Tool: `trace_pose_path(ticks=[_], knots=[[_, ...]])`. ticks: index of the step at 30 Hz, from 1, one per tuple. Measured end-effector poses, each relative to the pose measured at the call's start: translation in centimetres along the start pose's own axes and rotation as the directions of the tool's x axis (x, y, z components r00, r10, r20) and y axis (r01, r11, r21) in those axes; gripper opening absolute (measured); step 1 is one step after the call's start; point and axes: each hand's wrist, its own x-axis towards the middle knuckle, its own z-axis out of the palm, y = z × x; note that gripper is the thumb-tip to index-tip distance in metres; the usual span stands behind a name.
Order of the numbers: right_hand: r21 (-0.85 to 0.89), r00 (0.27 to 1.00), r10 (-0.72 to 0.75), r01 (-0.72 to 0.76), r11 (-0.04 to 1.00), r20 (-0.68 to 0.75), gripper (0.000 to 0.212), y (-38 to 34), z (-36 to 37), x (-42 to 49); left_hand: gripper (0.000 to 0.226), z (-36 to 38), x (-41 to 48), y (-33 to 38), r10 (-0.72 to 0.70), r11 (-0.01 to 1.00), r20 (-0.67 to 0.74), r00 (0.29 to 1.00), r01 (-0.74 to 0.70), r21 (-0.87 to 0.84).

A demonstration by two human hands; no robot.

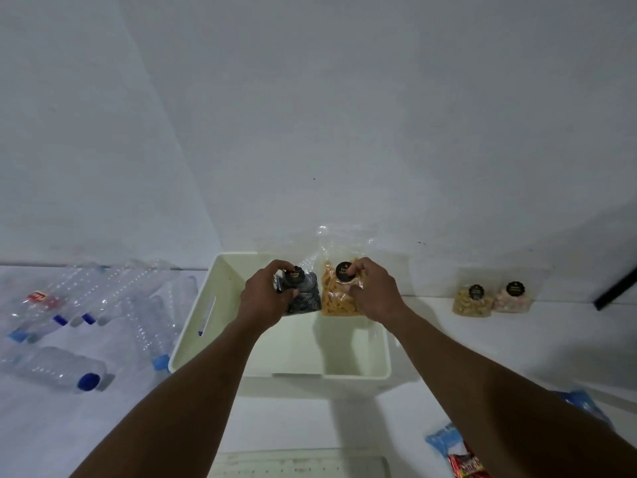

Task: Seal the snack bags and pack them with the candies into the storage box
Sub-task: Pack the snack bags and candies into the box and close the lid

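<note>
Head view: snack bags [339, 291] in both hands [265, 298]

Cream storage box [193, 343] — dark bag [305, 298], orange-yellow bag [339, 301].

Two bare forearms enter from the bottom edge, one from the lower left and one from the lower right, each ending in a bare hand. The left hand [267, 298] and the right hand [374, 291] carry no gloves, and no rings, watch, bracelet or strap show on the fingers or wrists. No sleeve or cuff shows on either arm from the wrist down to the frame edge. The dim light leaves finer detail such as nails or marks unreadable. Nothing else of the person shows.
</note>
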Motion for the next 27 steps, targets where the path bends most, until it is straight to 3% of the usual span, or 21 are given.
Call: trace_pose_path(ticks=[10, 16, 19, 24, 27], knots=[[-0.298, 0.99, 0.11, -0.081, 0.951, 0.084, 0.031, 4.1, 5.0, 7.5, 0.041, 5.7, 6.8, -6.4, -0.077, 0.997, 0.088, 0.993, 0.076, 0.014], [-0.423, 0.963, 0.242, -0.173, 0.889, 0.115, 0.034, 6.1, 6.0, 8.8, 0.044, 8.0, 8.0, -8.0, -0.09, 0.991, 0.271, 0.958, 0.061, 0.115], [-0.416, 0.961, 0.261, -0.204, 0.886, 0.085, 0.036, 5.3, 5.8, 8.1, 0.049, 7.8, 7.3, -7.4, -0.078, 0.982, 0.351, 0.933, 0.01, 0.189], [-0.246, 0.971, 0.232, -0.212, 0.946, 0.056, 0.035, 2.9, 3.5, 5.5, 0.048, 6.0, 5.6, -5.2, -0.094, 0.97, 0.401, 0.911, -0.006, 0.241], [-0.213, 0.988, 0.149, -0.135, 0.968, 0.051, 0.03, 1.6, 0.7, 3.1, 0.03, 4.8, 4.1, -2.7, -0.054, 0.983, 0.386, 0.921, -0.019, 0.183]])
